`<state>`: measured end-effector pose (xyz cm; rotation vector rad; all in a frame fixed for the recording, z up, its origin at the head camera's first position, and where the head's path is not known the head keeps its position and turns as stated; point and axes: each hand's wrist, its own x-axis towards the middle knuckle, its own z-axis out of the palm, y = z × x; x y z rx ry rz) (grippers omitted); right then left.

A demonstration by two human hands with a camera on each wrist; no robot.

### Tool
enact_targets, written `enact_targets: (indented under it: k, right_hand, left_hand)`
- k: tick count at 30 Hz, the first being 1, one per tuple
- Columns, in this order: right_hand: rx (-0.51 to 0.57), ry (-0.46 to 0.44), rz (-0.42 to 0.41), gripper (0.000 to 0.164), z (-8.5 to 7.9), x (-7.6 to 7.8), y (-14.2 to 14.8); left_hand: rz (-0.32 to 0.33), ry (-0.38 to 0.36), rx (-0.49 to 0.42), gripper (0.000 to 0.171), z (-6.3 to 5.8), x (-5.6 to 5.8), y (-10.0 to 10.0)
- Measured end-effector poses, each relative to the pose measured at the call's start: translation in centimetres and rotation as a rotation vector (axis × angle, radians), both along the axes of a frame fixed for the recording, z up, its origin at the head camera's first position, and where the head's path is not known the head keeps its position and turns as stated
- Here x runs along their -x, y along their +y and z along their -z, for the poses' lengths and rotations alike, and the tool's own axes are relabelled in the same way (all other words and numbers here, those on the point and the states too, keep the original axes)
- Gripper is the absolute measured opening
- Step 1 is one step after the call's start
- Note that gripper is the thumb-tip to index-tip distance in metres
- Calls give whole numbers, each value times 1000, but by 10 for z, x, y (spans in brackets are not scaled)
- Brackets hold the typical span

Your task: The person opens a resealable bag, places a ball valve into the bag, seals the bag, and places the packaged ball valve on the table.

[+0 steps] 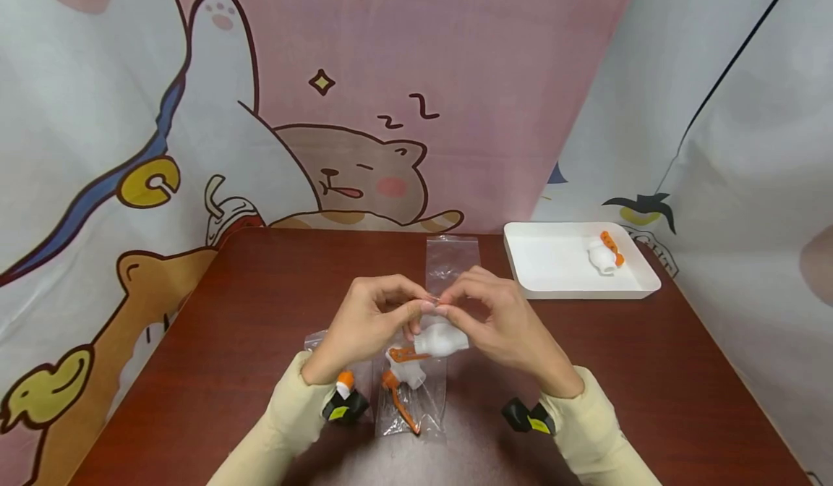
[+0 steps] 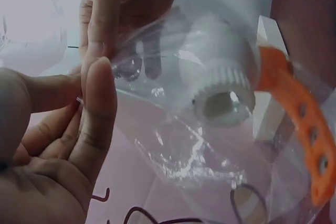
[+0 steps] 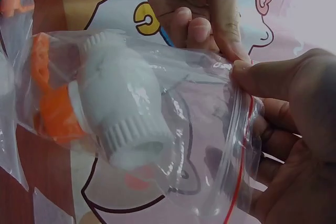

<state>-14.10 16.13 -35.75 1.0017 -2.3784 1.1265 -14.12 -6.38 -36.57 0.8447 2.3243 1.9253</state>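
Both hands meet at the top of a clear zip bag [image 3: 184, 124]. My left hand [image 1: 371, 316] pinches its upper edge between thumb and finger. From the other side my right hand [image 1: 501, 323] grips the same edge, thumb right beside the left fingertips. A red line and the zip strip [image 3: 239, 145] run along this edge in the right wrist view. Inside the bag hangs a white plastic ball valve [image 2: 220, 72] with a ribbed end and an orange handle [image 2: 302, 119]. In the head view the bagged valve [image 1: 442, 339] shows below the fingers.
Under the hands lies another clear bag [image 1: 429, 406] with a white and orange valve [image 1: 408, 376]. A further bag is partly hidden by the left wrist. Behind lies a flat clear bag [image 1: 452, 251]. A white tray [image 1: 547, 258] at the back right holds a valve [image 1: 601, 257].
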Motion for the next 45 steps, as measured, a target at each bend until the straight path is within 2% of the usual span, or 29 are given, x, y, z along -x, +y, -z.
enact_targets:
  k: [3, 9, 12, 18, 24, 29, 35, 45]
  right_hand:
    - [3, -1, -2, 9, 1, 0, 0]
    - [16, -5, -29, 10, 2, 1, -3]
    - [23, -2, -34, 10, 4, 1, -4]
    - [54, 21, -32, 10, 5, 1, -8]
    - [52, 97, -28, 6, 4, 3, -11]
    - [38, 145, -25, 5, 4, 4, -11]
    - [32, 142, -14, 5, 5, 4, -9]
    - [48, 136, 22, 6, 5, 5, -9]
  left_hand:
    - [-7, -28, -28, 4, 1, 0, 2]
    - [7, 45, -124, 5, 4, 2, 3]
    - [-1, 61, -138, 5, 4, 2, 3]
    - [-36, 38, -135, 5, 3, 1, 2]
    - [-80, 21, -102, 4, 4, 1, 1]
    - [-60, 30, -62, 5, 3, 2, -2]
    - [-48, 78, 4, 4, 2, 6, -5]
    - [-91, 137, -12, 5, 3, 7, -4]
